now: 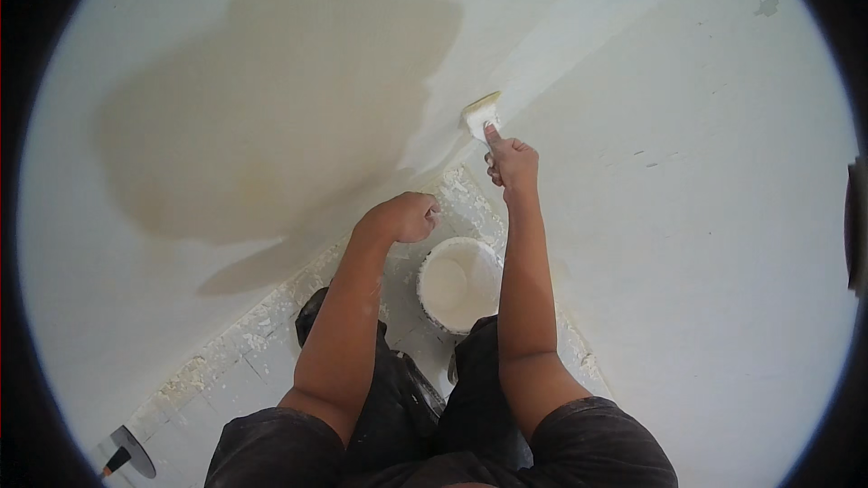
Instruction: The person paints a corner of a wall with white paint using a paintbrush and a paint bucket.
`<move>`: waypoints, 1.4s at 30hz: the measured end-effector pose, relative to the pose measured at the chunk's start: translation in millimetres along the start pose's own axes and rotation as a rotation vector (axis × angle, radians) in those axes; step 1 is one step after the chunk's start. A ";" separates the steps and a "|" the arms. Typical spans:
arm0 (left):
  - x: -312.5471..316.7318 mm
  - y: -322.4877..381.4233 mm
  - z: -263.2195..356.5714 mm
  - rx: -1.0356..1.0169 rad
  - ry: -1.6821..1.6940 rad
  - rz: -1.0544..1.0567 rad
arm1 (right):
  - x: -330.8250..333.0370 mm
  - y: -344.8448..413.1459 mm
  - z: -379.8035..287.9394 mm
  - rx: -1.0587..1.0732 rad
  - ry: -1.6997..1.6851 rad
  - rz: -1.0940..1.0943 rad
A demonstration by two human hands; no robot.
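My right hand [513,161] grips a wide flat paintbrush [483,115], thumb along its white-coated base. The yellowish bristle edge meets the pale wall close to the inner corner. Lower and to the left, my left hand [405,217] is curled into a loose fist, and I see nothing held in it. Between my forearms a round bucket [468,285] of creamy white paint or thin plaster stands on the floor, its rim crusted with white.
Two walls, the left wall [203,325] and right wall [678,251], meet ahead of me. White flakes and splatter line the tiled floor [230,379] along both walls. A broad-bladed scraper [139,451] with a black and orange handle is at the lower left.
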State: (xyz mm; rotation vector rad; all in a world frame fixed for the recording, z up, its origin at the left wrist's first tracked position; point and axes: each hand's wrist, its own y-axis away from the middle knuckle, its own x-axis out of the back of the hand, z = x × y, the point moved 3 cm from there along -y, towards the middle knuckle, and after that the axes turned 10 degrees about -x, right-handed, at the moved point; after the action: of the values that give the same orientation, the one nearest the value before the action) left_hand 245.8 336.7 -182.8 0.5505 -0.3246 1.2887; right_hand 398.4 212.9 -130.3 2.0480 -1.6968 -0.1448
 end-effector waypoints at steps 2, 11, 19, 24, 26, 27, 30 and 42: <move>-0.9 -2.3 0.7 0.012 -0.012 0.001 | 4.7 -19.2 21.2 0.004 0.071 0.053; -5.0 -16.2 8.9 -0.126 0.071 0.143 | -20.1 -35.9 71.8 -0.184 0.830 0.144; -5.5 -12.9 7.6 -0.119 0.031 0.153 | 26.8 48.0 -57.9 -0.042 0.008 0.045; -5.5 -10.3 4.8 -0.115 0.057 0.106 | 21.3 47.3 -60.8 0.106 -0.190 -0.154; -5.2 -8.3 2.3 -0.096 0.038 0.124 | 8.6 27.3 -36.7 0.111 -0.094 -0.166; -4.9 -7.7 1.6 -0.099 0.045 0.125 | -2.4 16.3 -18.1 0.050 -0.124 -0.206; -4.3 -7.3 0.4 -0.107 0.049 0.105 | -16.0 -12.8 26.2 -0.058 -0.138 -0.232; -5.7 -10.0 4.4 -0.024 0.030 0.058 | -31.8 -72.5 159.9 -0.273 0.397 0.135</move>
State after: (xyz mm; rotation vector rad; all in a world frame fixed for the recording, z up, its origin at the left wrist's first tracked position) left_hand 254.3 327.9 -184.2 0.5046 -0.3329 1.3464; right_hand 397.0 205.8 -308.6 1.6302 -1.4693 0.0685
